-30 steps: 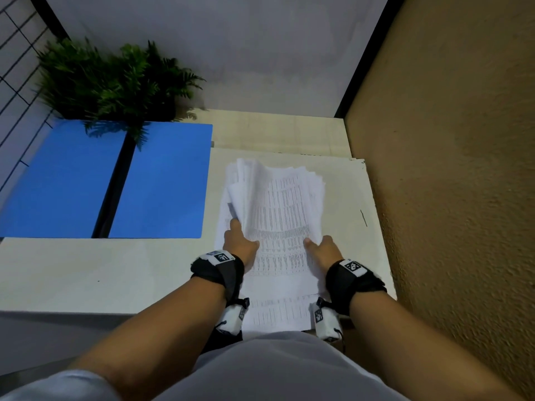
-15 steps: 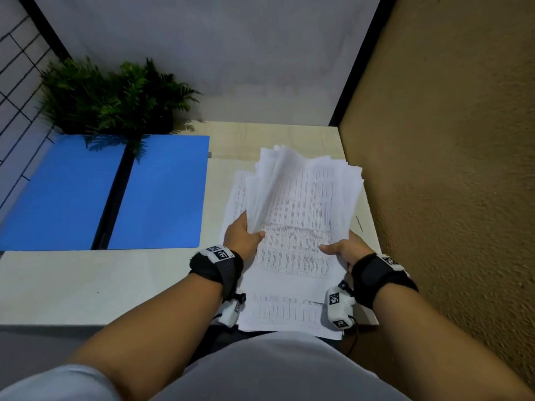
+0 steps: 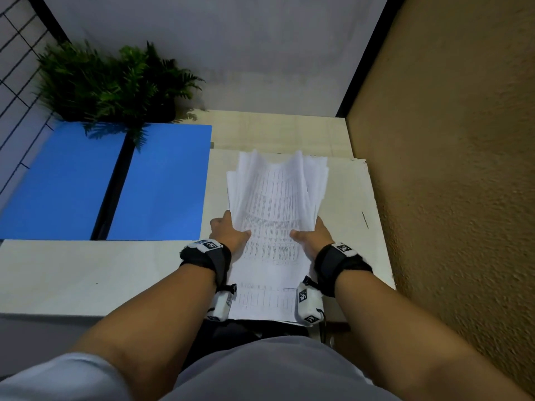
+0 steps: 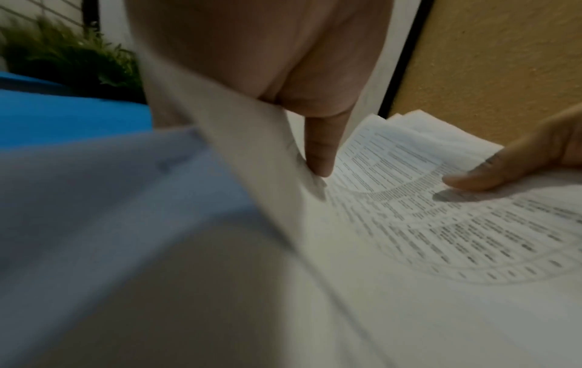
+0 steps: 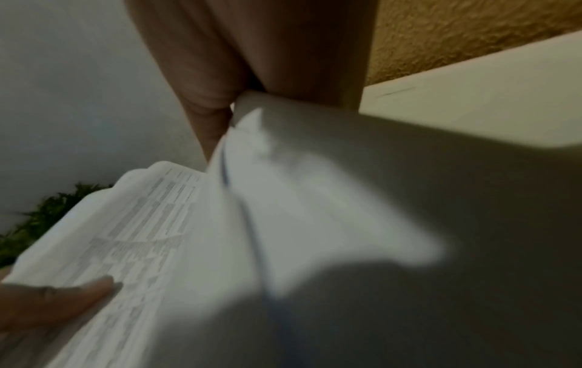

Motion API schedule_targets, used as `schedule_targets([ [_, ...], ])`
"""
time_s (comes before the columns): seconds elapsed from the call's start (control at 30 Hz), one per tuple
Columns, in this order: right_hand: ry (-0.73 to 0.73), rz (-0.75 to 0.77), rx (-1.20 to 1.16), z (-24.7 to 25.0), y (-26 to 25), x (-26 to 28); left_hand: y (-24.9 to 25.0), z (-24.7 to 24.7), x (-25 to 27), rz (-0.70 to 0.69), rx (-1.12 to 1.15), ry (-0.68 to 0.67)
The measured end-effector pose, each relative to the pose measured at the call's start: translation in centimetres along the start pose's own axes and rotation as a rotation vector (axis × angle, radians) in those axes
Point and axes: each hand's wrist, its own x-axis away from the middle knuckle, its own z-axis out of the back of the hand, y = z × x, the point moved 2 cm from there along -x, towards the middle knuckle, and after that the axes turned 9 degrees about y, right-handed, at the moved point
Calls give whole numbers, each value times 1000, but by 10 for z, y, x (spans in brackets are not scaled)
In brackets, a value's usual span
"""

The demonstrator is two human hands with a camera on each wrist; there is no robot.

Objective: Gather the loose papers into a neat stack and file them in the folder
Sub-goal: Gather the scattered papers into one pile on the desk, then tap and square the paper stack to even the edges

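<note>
A bundle of white printed papers (image 3: 275, 204) is held between both hands above the pale table (image 3: 86, 273), its far ends fanned out and curled upward. My left hand (image 3: 228, 231) grips the bundle's left edge, thumb on top of the printed sheet (image 4: 409, 199). My right hand (image 3: 312, 234) grips the right edge the same way, and its thumb lies on the top page (image 5: 132, 224). The fingers under the sheets are hidden. The open blue folder (image 3: 156, 183) lies flat on the table to the left of the papers.
A green fern plant (image 3: 115, 82) stands behind the folder at the back left. A textured tan wall (image 3: 448, 169) runs close along the table's right edge. A white wall closes the back. A wire grid (image 3: 17, 53) is at the far left.
The bundle was lifted off the table, swung toward the right wall, and is now back at the middle with both sides squeezed inward. Both hands kept their hold.
</note>
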Motion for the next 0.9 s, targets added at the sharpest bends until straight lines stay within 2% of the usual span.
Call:
schedule_targets([
  [0.1, -17, -54, -19, 6, 10, -1, -3, 0, 2, 0, -179, 9],
  [0.17, -2, -47, -9, 15, 10, 0, -1, 2, 7, -18, -157, 32],
  [0.23, 15, -28, -28, 27, 1, 5, 2, 5, 11, 2, 104, 8],
  [0.3, -14, 7, -122, 40, -18, 13, 12, 16, 17, 40, 615, -61],
  [0.37, -73, 72, -230, 50, -44, 25, 34, 36, 27, 9, 925, -111],
  [0.47, -106, 232, -338, 60, -90, 46, 75, 71, 30, -129, 902, -110],
  [0.57, -64, 381, -374, 63, -128, 61, 104, 99, 27, -217, 811, 66],
  [0.63, -24, 434, -368, 63, -139, 66, 116, 108, 28, -256, 867, 101],
  [0.73, 20, 441, -403, 61, -141, 67, 117, 109, 33, -284, 881, 126],
  [0.9, 107, 427, -435, 62, -128, 67, 107, 98, 41, -281, 913, 39],
])
